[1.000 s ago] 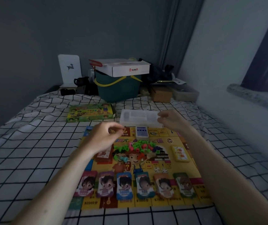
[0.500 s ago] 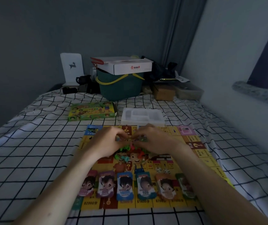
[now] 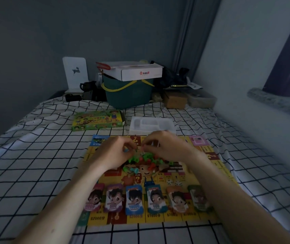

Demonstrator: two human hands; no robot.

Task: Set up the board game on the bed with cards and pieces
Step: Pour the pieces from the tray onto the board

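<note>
Left hand and right hand curl over the piece pile — grips indiscernible, pile half hidden.

Board on bed; pieces mid-board, card stacks along near edge, tray behind.

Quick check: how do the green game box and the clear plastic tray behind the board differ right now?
The game box is opaque, green and printed with cartoon figures; the plastic tray is clear, plain and moulded into compartments. The box lies left of the tray. Both rest flat on the checked bedsheet, beyond the game board.
</note>
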